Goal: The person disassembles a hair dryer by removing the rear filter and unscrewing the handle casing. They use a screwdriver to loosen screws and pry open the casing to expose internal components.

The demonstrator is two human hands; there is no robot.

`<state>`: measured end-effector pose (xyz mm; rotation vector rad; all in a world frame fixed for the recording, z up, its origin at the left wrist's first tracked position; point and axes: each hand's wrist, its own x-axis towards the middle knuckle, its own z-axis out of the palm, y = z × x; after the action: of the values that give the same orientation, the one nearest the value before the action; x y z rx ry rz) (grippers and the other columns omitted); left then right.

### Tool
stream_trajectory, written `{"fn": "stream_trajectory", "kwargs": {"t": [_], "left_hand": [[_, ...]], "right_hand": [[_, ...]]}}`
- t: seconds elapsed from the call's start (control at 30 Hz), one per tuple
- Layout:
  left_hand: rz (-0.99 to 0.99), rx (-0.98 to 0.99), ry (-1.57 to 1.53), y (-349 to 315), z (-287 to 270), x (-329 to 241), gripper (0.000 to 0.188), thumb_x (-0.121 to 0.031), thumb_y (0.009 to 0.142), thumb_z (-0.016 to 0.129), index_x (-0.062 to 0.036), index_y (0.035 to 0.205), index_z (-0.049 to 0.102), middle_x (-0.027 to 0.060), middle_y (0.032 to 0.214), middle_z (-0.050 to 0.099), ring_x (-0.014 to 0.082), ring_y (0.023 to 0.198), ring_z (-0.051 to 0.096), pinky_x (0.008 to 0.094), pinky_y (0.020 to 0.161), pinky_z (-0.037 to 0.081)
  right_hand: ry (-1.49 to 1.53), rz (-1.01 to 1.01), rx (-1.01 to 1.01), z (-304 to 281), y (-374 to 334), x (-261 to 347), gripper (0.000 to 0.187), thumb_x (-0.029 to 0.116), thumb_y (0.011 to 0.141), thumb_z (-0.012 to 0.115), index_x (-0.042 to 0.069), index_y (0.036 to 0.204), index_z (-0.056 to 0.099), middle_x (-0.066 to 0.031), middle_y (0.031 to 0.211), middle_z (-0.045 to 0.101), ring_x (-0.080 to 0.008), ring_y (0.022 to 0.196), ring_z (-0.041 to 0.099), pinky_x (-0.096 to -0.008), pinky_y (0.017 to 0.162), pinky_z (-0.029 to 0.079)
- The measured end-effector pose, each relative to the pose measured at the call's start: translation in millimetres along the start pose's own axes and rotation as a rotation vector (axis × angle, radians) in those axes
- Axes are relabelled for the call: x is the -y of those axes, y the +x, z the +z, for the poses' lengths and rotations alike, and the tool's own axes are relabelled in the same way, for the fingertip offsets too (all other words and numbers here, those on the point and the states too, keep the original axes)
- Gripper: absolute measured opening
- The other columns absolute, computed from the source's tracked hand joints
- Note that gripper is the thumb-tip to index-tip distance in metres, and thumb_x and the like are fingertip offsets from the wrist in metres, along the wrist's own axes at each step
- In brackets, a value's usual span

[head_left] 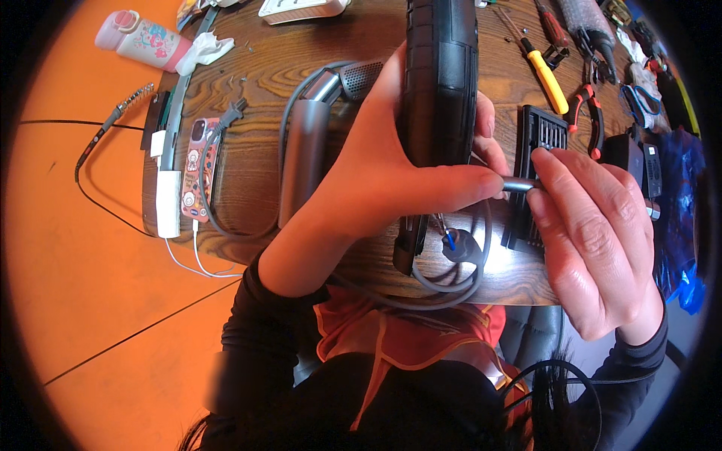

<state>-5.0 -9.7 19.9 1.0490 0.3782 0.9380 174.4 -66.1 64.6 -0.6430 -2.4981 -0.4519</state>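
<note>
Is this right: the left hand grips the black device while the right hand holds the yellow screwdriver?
Not the yellow screwdriver: in the head view, the right hand holds a slim grey tool. The left hand grips the black device.

1 pink-and-white bottle [143, 41] shows beside a crumpled tissue [207, 52] at the left of the counter [316, 41], above 1 phone [199, 154]. Far right, 1 yellow-handled screwdriver [547, 81] lies near red-and-black pliers [577, 105].

Ribbed black plastic, softly shiny, on the bulky device [440, 90]; smooth, gleaming metal on the slim rod [519, 184]; glossy wood grain across the surface [301, 49]; crinkled, shiny plastic on the blue bag [681, 203].
</note>
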Motion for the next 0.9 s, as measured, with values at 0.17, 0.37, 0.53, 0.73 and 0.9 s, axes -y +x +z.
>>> {"fn": "stream_trajectory", "kwargs": {"t": [0.17,0.37,0.53,0.73,0.9], "left_hand": [[-0.035,-0.039,-0.013,0,2,-3,0.049,-0.011,0.059,0.07,0.0016,0.097,0.042,0.0087,0.083,0.052,0.0156,0.072,0.057,0.023,0.063,0.045],[-0.051,-0.054,0.072,0,-1,-3,0.051,-0.012,0.061,0.068,0.0029,0.101,0.039,0.0092,0.088,0.046,0.016,0.066,0.057,0.0232,0.058,0.046],[0.173,-0.084,0.135,6,2,10,0.05,-0.036,0.077,0.06,0.0013,0.101,0.036,0.0103,0.083,0.047,0.0151,0.056,0.054,0.0219,0.046,0.045],[0.048,-0.139,0.114,3,4,13,0.053,-0.051,0.087,0.03,0.0004,0.097,0.036,0.0107,0.081,0.047,0.0136,0.046,0.05,0.0224,0.039,0.043],[0.077,-0.114,0.119,4,0,9,0.049,-0.049,0.087,0.032,-0.0007,0.095,0.037,0.0102,0.079,0.047,0.0133,0.048,0.05,0.0219,0.04,0.043]], "right_hand": [[-0.065,0.065,0.097,-9,3,3,0.031,0.001,0.059,0.062,-0.01,0.087,0.054,-0.0249,0.082,0.057,-0.0319,0.069,0.059,-0.0331,0.055,0.048],[0.05,0.443,0.353,-20,10,1,0.038,0.002,0.064,0.062,-0.001,0.101,0.056,-0.0102,0.067,0.05,-0.0203,0.055,0.05,-0.0295,0.049,0.04],[0.269,0.699,0.437,-23,15,5,0.033,-0.006,0.065,0.058,0.003,0.097,0.06,-0.0076,0.065,0.045,-0.0183,0.056,0.048,-0.028,0.048,0.038],[0.193,0.514,0.223,-16,12,2,0.031,-0.008,0.059,0.062,0.001,0.089,0.063,-0.0067,0.066,0.046,-0.0173,0.058,0.049,-0.025,0.049,0.038],[0.18,0.446,0.14,-8,10,5,0.033,-0.007,0.055,0.063,-0.003,0.087,0.061,-0.0111,0.071,0.051,-0.021,0.061,0.051,-0.0257,0.052,0.04]]}}
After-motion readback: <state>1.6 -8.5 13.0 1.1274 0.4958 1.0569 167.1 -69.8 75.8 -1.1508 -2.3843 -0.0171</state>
